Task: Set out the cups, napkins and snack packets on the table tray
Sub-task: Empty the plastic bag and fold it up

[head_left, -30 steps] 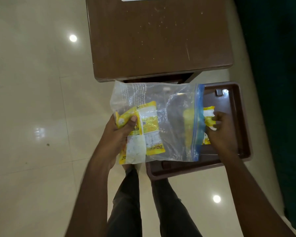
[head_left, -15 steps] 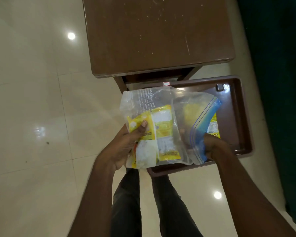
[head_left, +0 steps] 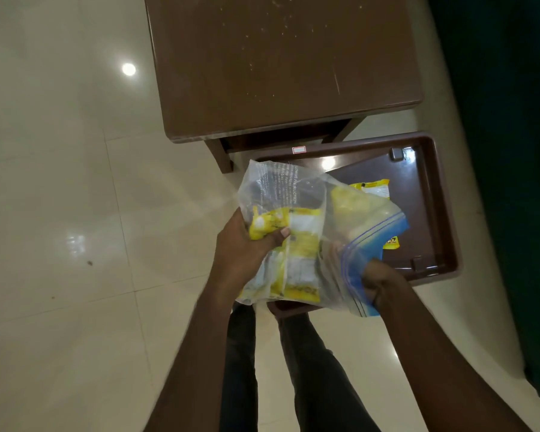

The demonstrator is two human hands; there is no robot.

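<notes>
Yellow packet (head_left: 371, 190) (half hidden) points away on tray (head_left: 418, 213).

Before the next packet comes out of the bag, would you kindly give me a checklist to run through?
1. The left hand grips the zip bag, thumb pressing through the plastic: ok.
2. The right hand holds the bag's blue zip edge: ok.
3. Bag mouth open wide enough to reach in: cannot tell.
4. The yellow packets are inside the bag: ok, several show.
5. The tray has bare floor beside the loose packet lying in it: ok.
6. Cups and napkins in view: not ok, none seen.
</notes>
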